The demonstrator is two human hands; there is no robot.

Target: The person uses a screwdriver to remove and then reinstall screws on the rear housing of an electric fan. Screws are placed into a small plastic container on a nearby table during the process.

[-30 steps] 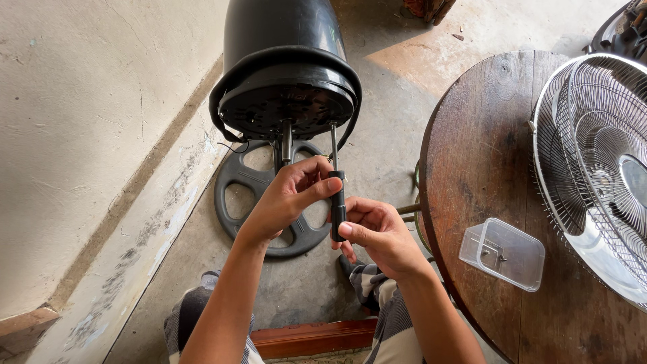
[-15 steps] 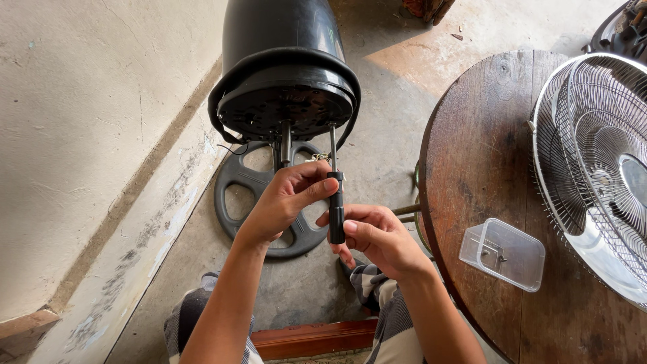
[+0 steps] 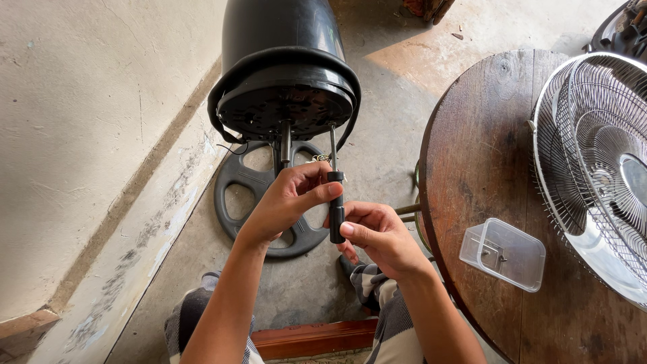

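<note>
— What's gripped?
— Both the left hand [image 3: 286, 202] and right hand [image 3: 377, 232] pinch a black screwdriver [image 3: 336, 205], upright, tip up

— Where?
— Under the black fan motor [image 3: 286, 101], above the round base [image 3: 259, 195], beside the wooden table [image 3: 485, 175]

Upright black screwdriver [image 3: 335, 209] under motor housing [image 3: 286, 101]

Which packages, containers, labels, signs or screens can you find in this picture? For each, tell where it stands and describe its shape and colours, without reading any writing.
Clear plastic box: on the round wooden table, near its front edge, beside the wire fan grille; rectangular with rounded corners, transparent, with small metal parts inside.
No labels, signs or screens show.
</note>
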